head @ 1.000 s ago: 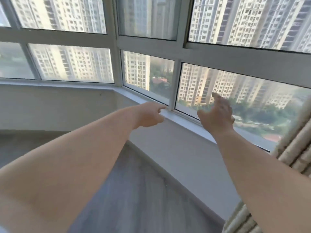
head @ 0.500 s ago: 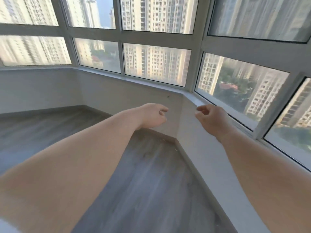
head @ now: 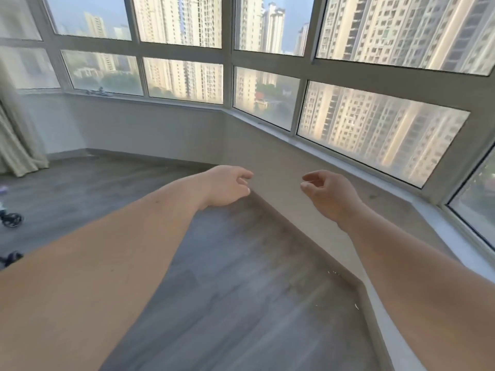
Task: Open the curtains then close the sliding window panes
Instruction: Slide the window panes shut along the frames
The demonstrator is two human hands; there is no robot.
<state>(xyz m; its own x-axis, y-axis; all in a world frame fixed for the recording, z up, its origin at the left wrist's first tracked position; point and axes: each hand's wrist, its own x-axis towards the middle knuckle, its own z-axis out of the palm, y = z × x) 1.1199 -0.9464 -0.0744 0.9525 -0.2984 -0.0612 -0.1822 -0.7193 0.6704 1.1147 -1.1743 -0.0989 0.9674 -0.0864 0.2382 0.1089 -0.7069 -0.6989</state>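
Observation:
A bay of white-framed window panes [head: 375, 135] curves from the left wall round to the right, with tower blocks outside. A beige curtain [head: 16, 140] hangs gathered at the far left edge. My left hand [head: 227, 187] and my right hand [head: 328, 194] are stretched out in front of me at mid-height, below the sill and apart from the window. Both hands hold nothing, with fingers loosely curled and apart. I cannot tell from here whether any pane stands open.
A grey low wall with a white sill [head: 428, 207] runs under the panes. Grey wood-look floor [head: 227, 290] lies below my arms. Small dark wheels [head: 10, 219] show at the left edge. Small objects [head: 99, 91] sit on the far left sill.
My view has swung left along the bay; the right-hand curtain has left view and the left-hand curtain has come in. Both hands have dropped away from the window frame and hang free.

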